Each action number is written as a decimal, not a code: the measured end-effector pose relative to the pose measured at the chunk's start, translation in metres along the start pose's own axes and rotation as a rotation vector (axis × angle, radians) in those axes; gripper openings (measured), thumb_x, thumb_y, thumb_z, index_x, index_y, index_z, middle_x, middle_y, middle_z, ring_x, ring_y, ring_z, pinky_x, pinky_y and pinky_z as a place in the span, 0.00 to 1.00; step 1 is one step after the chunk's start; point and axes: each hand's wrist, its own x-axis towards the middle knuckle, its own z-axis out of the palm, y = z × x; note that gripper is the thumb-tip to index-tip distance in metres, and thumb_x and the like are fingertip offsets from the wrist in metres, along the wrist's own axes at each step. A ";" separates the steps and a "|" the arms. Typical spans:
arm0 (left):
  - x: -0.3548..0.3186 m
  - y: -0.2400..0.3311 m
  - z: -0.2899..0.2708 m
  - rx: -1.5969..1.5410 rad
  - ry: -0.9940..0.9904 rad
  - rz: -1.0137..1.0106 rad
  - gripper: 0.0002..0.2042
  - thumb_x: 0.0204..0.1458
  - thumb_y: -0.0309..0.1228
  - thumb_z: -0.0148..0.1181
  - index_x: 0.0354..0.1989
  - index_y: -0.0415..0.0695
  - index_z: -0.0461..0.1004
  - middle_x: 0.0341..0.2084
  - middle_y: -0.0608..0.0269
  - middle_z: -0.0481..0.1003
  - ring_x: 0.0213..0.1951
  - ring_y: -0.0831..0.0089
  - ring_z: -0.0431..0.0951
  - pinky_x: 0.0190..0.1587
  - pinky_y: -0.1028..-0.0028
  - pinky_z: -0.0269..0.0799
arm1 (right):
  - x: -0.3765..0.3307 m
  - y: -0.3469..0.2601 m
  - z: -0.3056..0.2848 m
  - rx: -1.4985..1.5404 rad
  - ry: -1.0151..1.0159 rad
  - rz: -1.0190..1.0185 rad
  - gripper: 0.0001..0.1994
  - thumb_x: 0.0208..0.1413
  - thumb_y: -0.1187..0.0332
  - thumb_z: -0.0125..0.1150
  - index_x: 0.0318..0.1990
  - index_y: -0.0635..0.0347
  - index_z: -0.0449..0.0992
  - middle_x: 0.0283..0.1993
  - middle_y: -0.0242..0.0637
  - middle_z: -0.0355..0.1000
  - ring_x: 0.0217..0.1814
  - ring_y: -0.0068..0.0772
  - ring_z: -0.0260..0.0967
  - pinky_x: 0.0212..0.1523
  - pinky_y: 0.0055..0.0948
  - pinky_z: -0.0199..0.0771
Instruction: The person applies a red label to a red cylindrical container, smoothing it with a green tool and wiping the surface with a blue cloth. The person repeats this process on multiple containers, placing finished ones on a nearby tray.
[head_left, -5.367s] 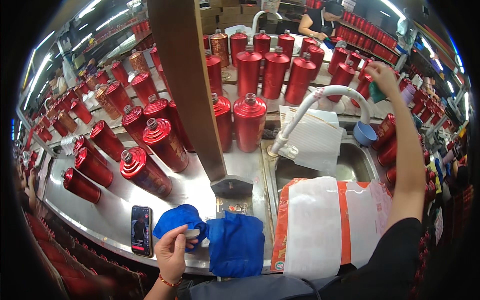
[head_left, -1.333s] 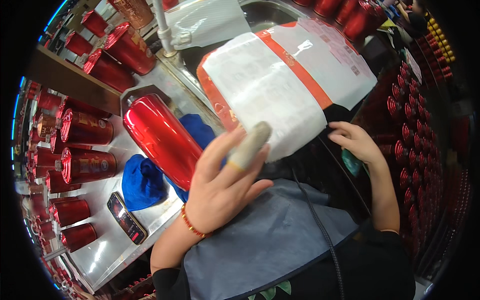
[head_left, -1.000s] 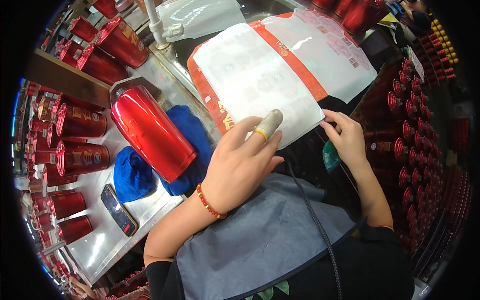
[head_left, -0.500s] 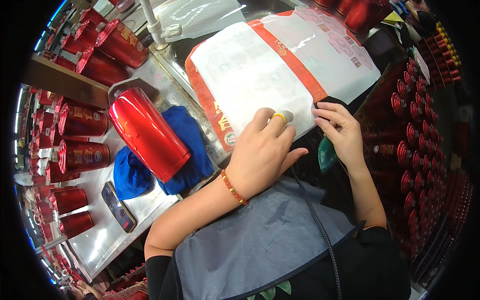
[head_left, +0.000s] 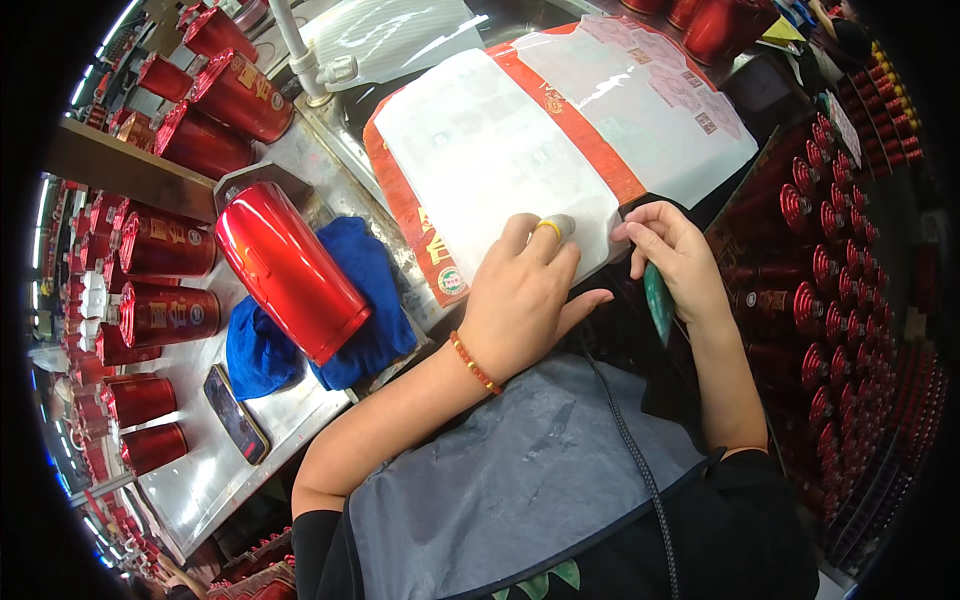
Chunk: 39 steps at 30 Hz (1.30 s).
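Note:
My left hand (head_left: 527, 295) lies on a translucent white sheet (head_left: 490, 140), its fingers bent onto the surface and its thumb held apart. A yellow band circles one finger, and a greyish cover shows at a fingertip. At the sheet's near right corner, my right hand (head_left: 683, 258) pinches the edge between thumb and fingertips. A green flat scraper (head_left: 657, 302) sticks out below that palm; how it is held is partly hidden. Beneath the white sheet shows a red printed sheet (head_left: 572, 100), with a second translucent sheet (head_left: 650, 110) on its far right part.
A glossy red cylinder (head_left: 290, 270) rests on a blue cloth (head_left: 365, 290) at the left, near a phone (head_left: 238, 415). Several red canisters (head_left: 170, 240) stand farther left. Racked red bottles (head_left: 800, 290) fill the right. A white pipe (head_left: 300, 50) rises behind; a dark cord (head_left: 640, 470) hangs over my apron.
My right hand has turned, its fingers curling closer around the sheet's corner, and the green scraper has tilted more upright. My left hand has shifted slightly left on the sheet.

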 end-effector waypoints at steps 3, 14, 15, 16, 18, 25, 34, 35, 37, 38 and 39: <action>0.002 0.001 0.004 -0.011 0.022 0.006 0.21 0.45 0.43 0.75 0.40 0.40 0.77 0.45 0.54 0.75 0.49 0.52 0.72 0.52 0.61 0.74 | -0.001 0.002 -0.004 0.018 -0.011 0.157 0.13 0.69 0.64 0.60 0.50 0.67 0.72 0.39 0.38 0.77 0.29 0.19 0.71 0.31 0.17 0.71; 0.007 -0.013 -0.002 0.013 0.168 -0.074 0.06 0.51 0.27 0.67 0.33 0.41 0.77 0.42 0.56 0.77 0.47 0.52 0.73 0.50 0.61 0.73 | 0.001 -0.010 0.004 -0.017 -0.051 0.013 0.12 0.69 0.66 0.60 0.44 0.68 0.82 0.32 0.32 0.78 0.24 0.15 0.67 0.27 0.17 0.68; 0.008 -0.015 -0.006 0.003 0.179 -0.088 0.06 0.51 0.27 0.67 0.33 0.41 0.77 0.42 0.56 0.78 0.47 0.53 0.73 0.50 0.61 0.73 | 0.004 -0.014 0.006 -0.113 0.100 -0.004 0.11 0.67 0.66 0.62 0.43 0.68 0.83 0.27 0.28 0.75 0.23 0.14 0.65 0.26 0.18 0.68; 0.008 -0.017 -0.007 -0.007 0.189 -0.102 0.05 0.51 0.27 0.67 0.32 0.41 0.77 0.42 0.56 0.78 0.46 0.53 0.73 0.50 0.61 0.73 | 0.009 -0.009 0.005 -0.226 0.187 -0.102 0.11 0.67 0.67 0.63 0.43 0.69 0.82 0.25 0.25 0.72 0.26 0.13 0.65 0.29 0.17 0.68; 0.006 -0.016 -0.004 -0.071 0.173 -0.091 0.11 0.49 0.33 0.71 0.32 0.40 0.77 0.42 0.56 0.78 0.46 0.54 0.73 0.50 0.61 0.73 | 0.010 -0.002 -0.001 -0.212 0.131 -0.063 0.11 0.66 0.68 0.63 0.44 0.70 0.83 0.29 0.26 0.72 0.31 0.14 0.68 0.35 0.18 0.69; 0.004 -0.001 0.015 -0.017 0.091 -0.022 0.23 0.42 0.42 0.77 0.38 0.36 0.77 0.57 0.46 0.73 0.55 0.44 0.70 0.57 0.57 0.71 | 0.004 0.000 -0.002 -0.631 0.156 -0.361 0.11 0.57 0.71 0.66 0.46 0.53 0.87 0.42 0.40 0.76 0.42 0.36 0.76 0.44 0.30 0.75; 0.008 0.000 0.026 0.107 0.076 -0.003 0.12 0.47 0.31 0.73 0.37 0.42 0.78 0.56 0.51 0.74 0.55 0.46 0.68 0.60 0.54 0.66 | 0.004 0.000 0.028 -0.528 0.249 -0.456 0.12 0.53 0.72 0.71 0.45 0.58 0.80 0.38 0.37 0.82 0.32 0.24 0.74 0.34 0.24 0.73; 0.008 -0.002 0.026 0.058 0.068 -0.018 0.10 0.48 0.30 0.71 0.36 0.42 0.78 0.55 0.50 0.74 0.54 0.46 0.68 0.59 0.54 0.66 | 0.003 -0.003 0.030 -0.463 0.247 -0.424 0.12 0.53 0.72 0.72 0.44 0.59 0.79 0.38 0.38 0.82 0.31 0.24 0.74 0.34 0.24 0.73; 0.007 -0.010 0.021 -0.013 0.066 -0.070 0.07 0.50 0.28 0.68 0.34 0.41 0.77 0.51 0.49 0.75 0.52 0.47 0.68 0.57 0.54 0.66 | 0.011 0.000 0.034 -0.343 0.274 -0.443 0.11 0.55 0.70 0.73 0.42 0.63 0.77 0.35 0.36 0.82 0.30 0.20 0.73 0.34 0.24 0.73; 0.010 -0.009 0.019 -0.066 0.150 -0.068 0.06 0.52 0.29 0.67 0.33 0.41 0.77 0.41 0.49 0.75 0.49 0.48 0.69 0.53 0.56 0.66 | 0.009 -0.003 0.027 -0.372 0.314 -0.380 0.11 0.55 0.71 0.73 0.41 0.64 0.77 0.32 0.34 0.80 0.30 0.18 0.73 0.33 0.24 0.73; 0.013 -0.008 0.010 -0.089 0.170 -0.123 0.05 0.52 0.27 0.66 0.33 0.40 0.77 0.45 0.48 0.76 0.48 0.48 0.69 0.52 0.56 0.67 | 0.009 -0.007 0.019 -0.508 0.368 -0.329 0.10 0.57 0.69 0.72 0.40 0.64 0.78 0.30 0.34 0.79 0.30 0.18 0.73 0.32 0.24 0.73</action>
